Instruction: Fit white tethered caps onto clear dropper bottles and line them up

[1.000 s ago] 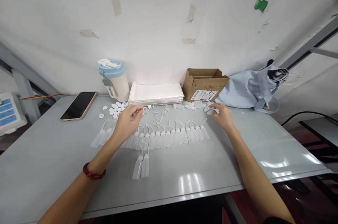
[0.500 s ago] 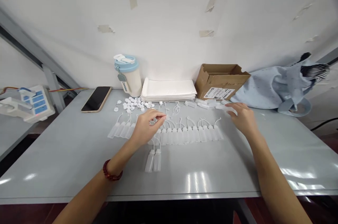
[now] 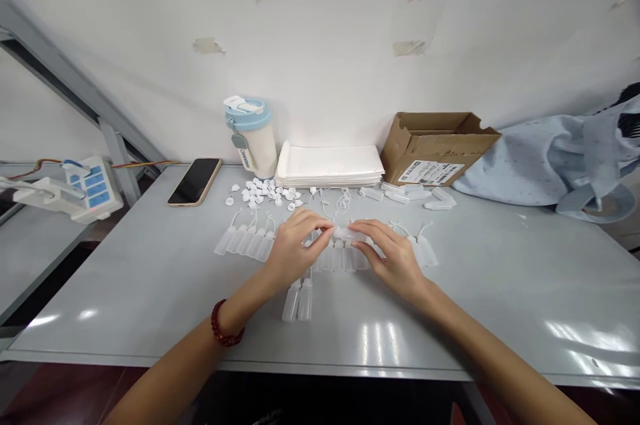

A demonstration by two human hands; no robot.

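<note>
My left hand (image 3: 299, 243), a red bead bracelet on its wrist, pinches a small white piece at its fingertips, too small to make out fully. My right hand (image 3: 393, 253) holds a clear plastic bottle (image 3: 351, 234) sideways between thumb and fingers, its end meeting the left fingertips. Beneath and beside both hands runs a row of small bottles (image 3: 250, 242) with white looped cords, partly hidden by them. Two more bottles (image 3: 305, 301) lie in front of the row. White caps (image 3: 260, 190) are heaped behind it, and loose clear bottles (image 3: 440, 199) lie at the back right.
A phone (image 3: 195, 182), a blue-lidded cup (image 3: 257, 141), a stack of white envelopes (image 3: 330, 165), an open cardboard box (image 3: 440, 148) and light blue cloth (image 3: 540, 161) line the back. A power strip (image 3: 93, 188) is at the left.
My right hand has come left from the loose bottles with one bottle and now meets my left hand. The view has shifted slightly.
</note>
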